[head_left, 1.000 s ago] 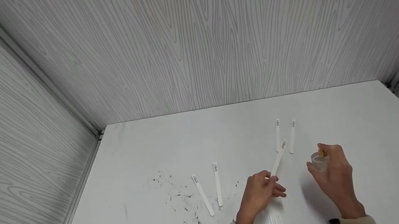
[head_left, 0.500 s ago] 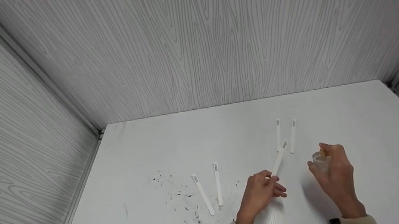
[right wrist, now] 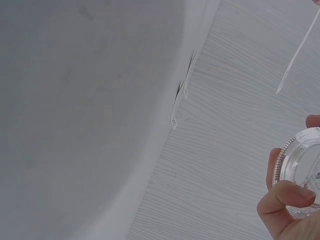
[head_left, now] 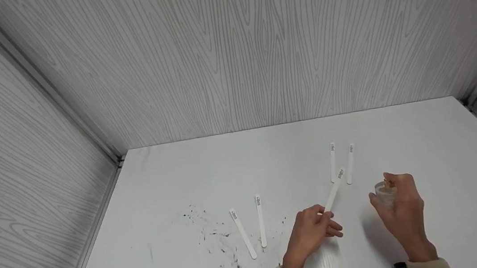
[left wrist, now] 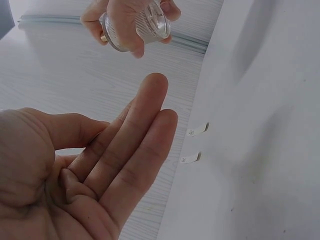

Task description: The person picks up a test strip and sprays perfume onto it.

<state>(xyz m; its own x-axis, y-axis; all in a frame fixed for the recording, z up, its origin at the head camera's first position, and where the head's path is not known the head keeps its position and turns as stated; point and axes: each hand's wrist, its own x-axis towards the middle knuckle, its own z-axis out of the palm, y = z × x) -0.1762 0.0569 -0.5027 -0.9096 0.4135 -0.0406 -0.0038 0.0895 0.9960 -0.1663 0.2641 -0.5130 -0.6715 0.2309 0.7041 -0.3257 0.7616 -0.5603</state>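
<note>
My left hand (head_left: 309, 231) pinches the lower end of a white paper test strip (head_left: 334, 191) between thumb and index finger; its printed end points up and to the right. In the right wrist view the strip (right wrist: 295, 52) slants down from the top right corner. My right hand (head_left: 403, 209) grips a clear, ribbed glass perfume bottle (head_left: 385, 198), with the index finger over its gold-coloured top (head_left: 388, 183). The bottle stands off to the right of the strip, apart from it. Seen from the left wrist, the bottle (left wrist: 150, 24) lies tilted within the fingers.
Two similar strips lie near the back, a left one (head_left: 333, 161) and a right one (head_left: 350, 164). Another two, an outer strip (head_left: 243, 233) and an inner strip (head_left: 261, 221), lie left of my left hand. Dark marks (head_left: 221, 235) speckle the white table (head_left: 159, 183). Wood-grain panels (head_left: 229, 54) enclose it.
My right hand and the perfume bottle have shifted very slightly to the right. The left hand keeps its pinch on the strip, almost still.
</note>
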